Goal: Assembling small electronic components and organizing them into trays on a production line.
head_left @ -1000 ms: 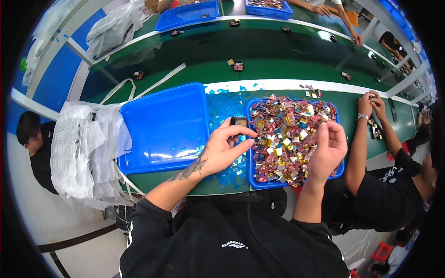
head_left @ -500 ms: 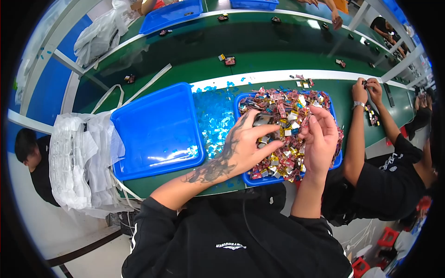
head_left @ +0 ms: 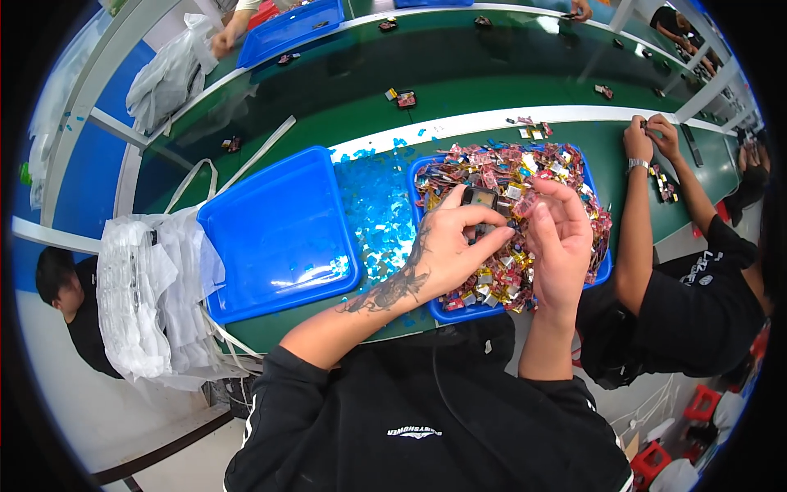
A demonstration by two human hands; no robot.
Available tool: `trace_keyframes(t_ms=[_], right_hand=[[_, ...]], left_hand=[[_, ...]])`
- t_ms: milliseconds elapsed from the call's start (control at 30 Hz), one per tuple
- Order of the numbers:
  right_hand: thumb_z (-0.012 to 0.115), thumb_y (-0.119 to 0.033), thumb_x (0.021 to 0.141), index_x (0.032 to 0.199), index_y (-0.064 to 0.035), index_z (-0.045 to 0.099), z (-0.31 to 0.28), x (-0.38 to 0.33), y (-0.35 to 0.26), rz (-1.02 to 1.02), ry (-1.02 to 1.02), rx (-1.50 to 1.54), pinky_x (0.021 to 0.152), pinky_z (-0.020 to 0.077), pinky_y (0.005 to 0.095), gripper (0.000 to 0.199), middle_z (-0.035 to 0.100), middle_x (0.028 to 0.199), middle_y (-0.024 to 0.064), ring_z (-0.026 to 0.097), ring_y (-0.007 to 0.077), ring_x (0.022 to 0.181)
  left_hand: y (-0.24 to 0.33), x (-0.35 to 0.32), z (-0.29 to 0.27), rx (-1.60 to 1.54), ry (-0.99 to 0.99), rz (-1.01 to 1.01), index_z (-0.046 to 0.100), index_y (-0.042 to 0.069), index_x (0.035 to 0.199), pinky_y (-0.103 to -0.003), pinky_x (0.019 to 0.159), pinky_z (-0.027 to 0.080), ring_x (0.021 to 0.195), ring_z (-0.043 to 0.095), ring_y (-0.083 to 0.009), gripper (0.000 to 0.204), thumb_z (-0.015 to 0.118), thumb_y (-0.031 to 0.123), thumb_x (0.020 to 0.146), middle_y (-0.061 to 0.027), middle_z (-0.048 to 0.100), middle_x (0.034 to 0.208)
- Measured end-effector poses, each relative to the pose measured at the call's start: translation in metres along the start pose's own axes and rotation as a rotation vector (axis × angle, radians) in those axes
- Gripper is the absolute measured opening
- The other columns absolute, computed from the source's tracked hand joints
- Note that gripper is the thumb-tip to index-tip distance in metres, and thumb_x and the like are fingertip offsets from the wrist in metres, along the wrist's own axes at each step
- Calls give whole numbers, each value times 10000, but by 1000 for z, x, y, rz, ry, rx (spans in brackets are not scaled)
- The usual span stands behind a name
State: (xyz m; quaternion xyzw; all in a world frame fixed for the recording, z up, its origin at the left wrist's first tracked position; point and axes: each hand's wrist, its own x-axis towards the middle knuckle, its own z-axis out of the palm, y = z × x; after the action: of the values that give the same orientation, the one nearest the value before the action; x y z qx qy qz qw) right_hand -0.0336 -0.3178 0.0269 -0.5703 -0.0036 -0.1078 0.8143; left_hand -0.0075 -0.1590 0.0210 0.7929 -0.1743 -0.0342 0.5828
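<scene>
My left hand (head_left: 455,246), with its tattooed wrist, is closed around a small black-framed plastic housing (head_left: 481,197) over the heaped tray. Its thumb and forefinger come close together at the housing's right. Facing it, my right hand (head_left: 561,242) has curled fingers and pinches a small pinkish-red circuit board (head_left: 525,203) between thumb and fingertips. Both hands are above a pile of small red boards with silver and gold parts (head_left: 492,168). The pile fills a blue tray (head_left: 605,271).
Left stands a second blue tray (head_left: 270,230); blue film scraps (head_left: 373,205) litter the bench between the trays. White plastic sheets (head_left: 135,303) hang at the left edge. Beyond a white rail, a green conveyor (head_left: 328,107) carries small assemblies. A co-worker's hands (head_left: 648,139) work at the right.
My left hand has shifted slightly, and the black housing shows more of its inside. My right hand stays close by with its board. A co-worker's hand has appeared at the far left bags.
</scene>
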Motion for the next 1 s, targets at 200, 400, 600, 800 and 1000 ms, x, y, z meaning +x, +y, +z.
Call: trace_keyframes(t_ms=[200, 400, 600, 800, 1000], right_hand=[[611, 70, 838, 1222, 24, 521, 1, -3, -7, -11, -90, -273, 737, 481, 200, 397, 610, 973, 75, 577, 82, 858], [612, 77, 833, 1217, 28, 524, -4, -3, -2, 46, -82, -112, 767, 494, 213, 397, 619, 938, 72, 592, 96, 876], [593, 94, 840, 1221, 37, 517, -2, -3, -2, -30, -76, -162, 769, 494, 217, 392, 625, 948, 85, 602, 107, 894], [631, 95, 785, 1094, -6, 635, -4, 0, -5, -273, 17, -755, 761, 518, 278, 326, 626, 1012, 135, 627, 194, 887], [737, 7, 672, 990, -24, 668, 22, 9, -23, -712, -371, -1052, 786, 489, 388, 327, 636, 998, 119, 601, 295, 942]], left_hand=[[-7, -3, 4, -27, 16, 17, 710, 50, 873, -279, 575, 432, 558, 496, -143, 171, 743, 186, 775, -123, 536, 886], [-6, -2, 2, -33, 40, 75, 721, 53, 910, -267, 675, 468, 565, 498, -106, 167, 726, 176, 798, -113, 578, 829], [-5, 1, -3, -261, -62, -106, 707, -14, 950, -207, 615, 419, 728, 515, -43, 162, 693, 115, 852, -26, 602, 813], [-4, -4, -6, -252, 118, -74, 674, -6, 874, -262, 639, 424, 618, 482, -77, 112, 670, 101, 842, -12, 492, 636], [8, -17, -36, 49, -57, 17, 666, -8, 872, -257, 608, 415, 666, 485, -100, 79, 656, 50, 820, -69, 576, 824]])
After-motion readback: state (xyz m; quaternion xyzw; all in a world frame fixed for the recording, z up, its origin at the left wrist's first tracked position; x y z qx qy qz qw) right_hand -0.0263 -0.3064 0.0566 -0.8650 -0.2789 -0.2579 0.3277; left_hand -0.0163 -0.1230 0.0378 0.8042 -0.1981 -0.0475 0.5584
